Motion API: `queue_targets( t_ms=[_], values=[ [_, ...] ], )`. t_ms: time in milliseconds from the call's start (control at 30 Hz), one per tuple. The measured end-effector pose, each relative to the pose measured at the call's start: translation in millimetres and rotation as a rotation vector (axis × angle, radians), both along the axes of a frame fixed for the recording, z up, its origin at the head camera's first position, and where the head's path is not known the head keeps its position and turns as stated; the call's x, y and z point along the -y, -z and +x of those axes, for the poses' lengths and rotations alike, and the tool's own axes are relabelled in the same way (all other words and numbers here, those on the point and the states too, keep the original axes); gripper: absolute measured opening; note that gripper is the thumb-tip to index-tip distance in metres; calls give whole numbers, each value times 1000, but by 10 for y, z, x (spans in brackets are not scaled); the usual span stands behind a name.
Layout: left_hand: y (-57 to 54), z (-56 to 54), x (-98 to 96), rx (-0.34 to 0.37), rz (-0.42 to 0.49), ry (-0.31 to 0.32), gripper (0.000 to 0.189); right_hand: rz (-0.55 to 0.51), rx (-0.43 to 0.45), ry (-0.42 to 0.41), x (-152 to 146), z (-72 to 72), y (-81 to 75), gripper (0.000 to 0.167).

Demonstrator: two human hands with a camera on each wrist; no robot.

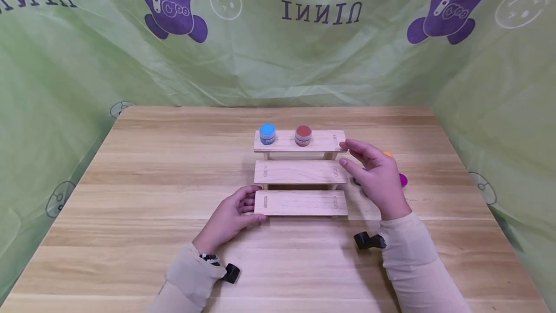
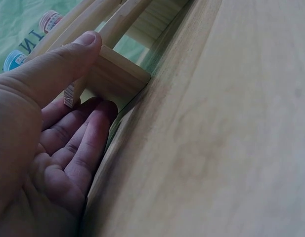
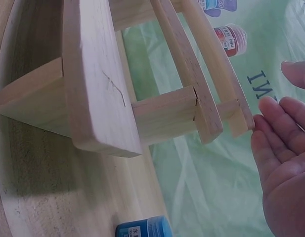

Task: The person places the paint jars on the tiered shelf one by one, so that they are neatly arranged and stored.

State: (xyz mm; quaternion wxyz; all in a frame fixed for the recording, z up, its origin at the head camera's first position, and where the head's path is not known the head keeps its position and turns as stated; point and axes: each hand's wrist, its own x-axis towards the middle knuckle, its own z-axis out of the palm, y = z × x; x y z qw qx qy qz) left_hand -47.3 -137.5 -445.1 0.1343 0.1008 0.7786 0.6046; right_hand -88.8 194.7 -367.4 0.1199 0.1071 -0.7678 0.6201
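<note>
A three-tier wooden display stand [image 1: 299, 203] stands on the table, its lowest step toward me. On its top step sit a small paint jar with a blue lid [image 1: 267, 133] and one with a red-brown lid [image 1: 303, 135]. My left hand [image 1: 228, 216] grips the left end of the lowest step, thumb at the front edge and fingers behind, as the left wrist view also shows. Beside the stand's right end is my right hand [image 1: 380, 180], its fingers loosely bent and holding nothing. Its fingertips [image 3: 258, 123] are right at the top step's end.
Right of the stand, partly hidden by my right hand, are an orange lid [image 1: 388, 153] and a purple lid [image 1: 403, 180]. The right wrist view shows another blue jar [image 3: 145, 228] near the stand. Green printed cloth [image 1: 278, 62] hangs around the wooden table [image 1: 173, 158].
</note>
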Motion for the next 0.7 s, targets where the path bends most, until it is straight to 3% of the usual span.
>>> queue_targets(
  t_ms=[700],
  values=[
    [65,-11,15,15,-3,-2,71,87,11,76,-176,-6,-3,34]
  ],
)
